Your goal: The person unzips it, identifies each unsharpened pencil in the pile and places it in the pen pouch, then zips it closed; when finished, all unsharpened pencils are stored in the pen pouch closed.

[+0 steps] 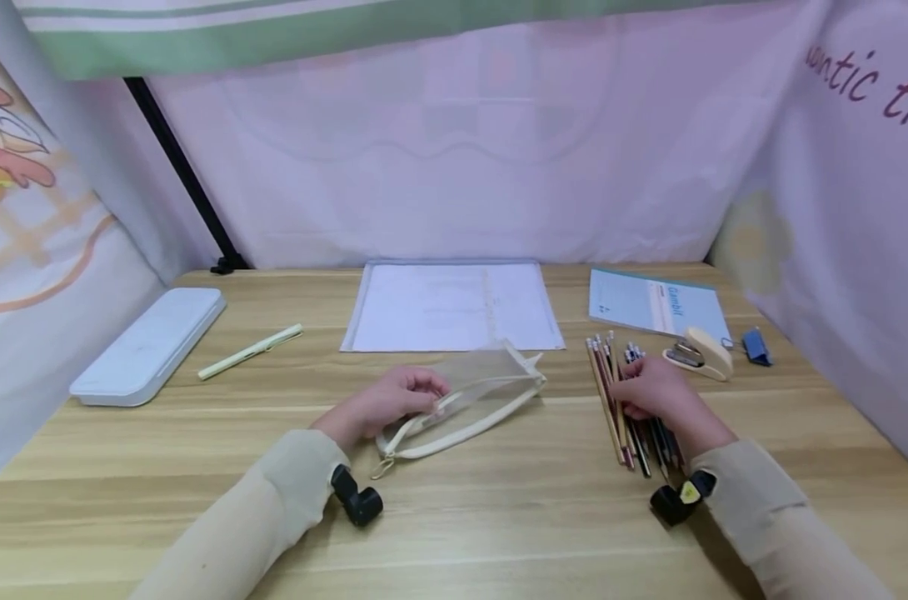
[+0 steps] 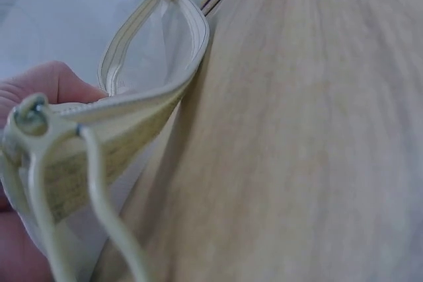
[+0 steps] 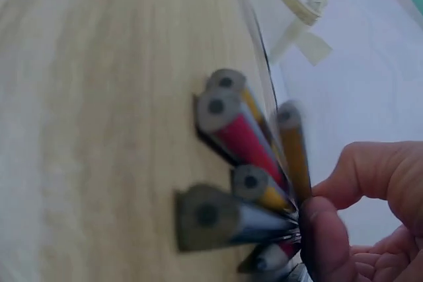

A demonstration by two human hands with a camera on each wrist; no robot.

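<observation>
A translucent mesh zip pouch (image 1: 491,367) with cream edging lies on the table, its mouth unzipped and gaping. My left hand (image 1: 394,400) grips its near left end, with the thumb along the zip edge in the left wrist view. The cream zip pull (image 2: 46,137) dangles close to that wrist camera. To the right, a bunch of pencils (image 1: 611,408) lies side by side on the wood. My right hand (image 1: 660,390) is over them, thumb and finger pinching a yellow pencil (image 3: 294,150) whose end tilts up above the others. The palm hides part of the bunch.
Behind the pouch lies a clear sleeve with white paper (image 1: 454,308). A blue notebook (image 1: 649,304), a cream stapler (image 1: 701,354) and a blue binder clip (image 1: 756,346) sit at the back right. On the left are a pale green pen (image 1: 251,352) and a white case (image 1: 150,346).
</observation>
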